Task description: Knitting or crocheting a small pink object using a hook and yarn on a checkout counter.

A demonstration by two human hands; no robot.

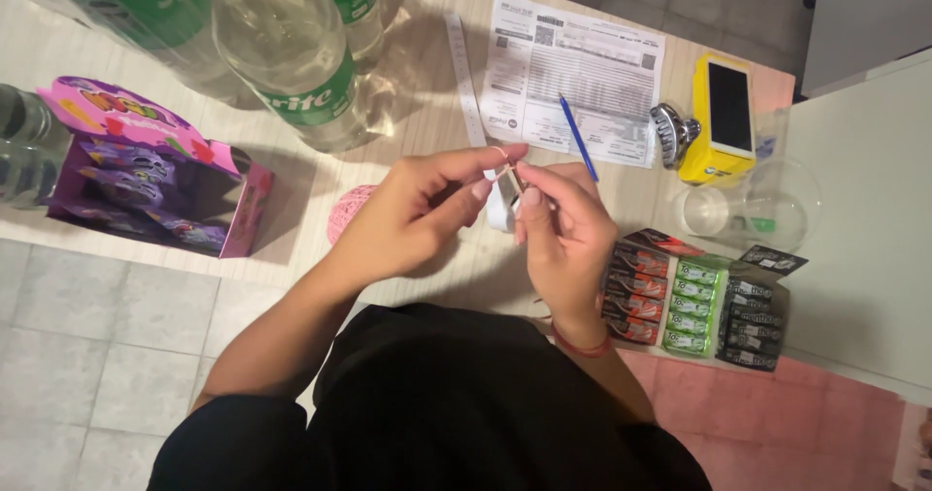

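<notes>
Pinching a thin stick (512, 174) between both hands (417, 214), left fingertips (482, 188) and right (558, 224) closed on it, raised over the bench (427, 102) above a white roll (500, 209), near pink yarn (347, 209), for steadiness.

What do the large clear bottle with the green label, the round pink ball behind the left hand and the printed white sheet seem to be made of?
Large clear bottle with the green label: probably glossy plastic, see-through with highlights.
Round pink ball: likely wound yarn or string; its surface looks ribbed and matt, though the left hand partly hides it.
Printed white sheet: paper, thin, flat and matt.
</notes>
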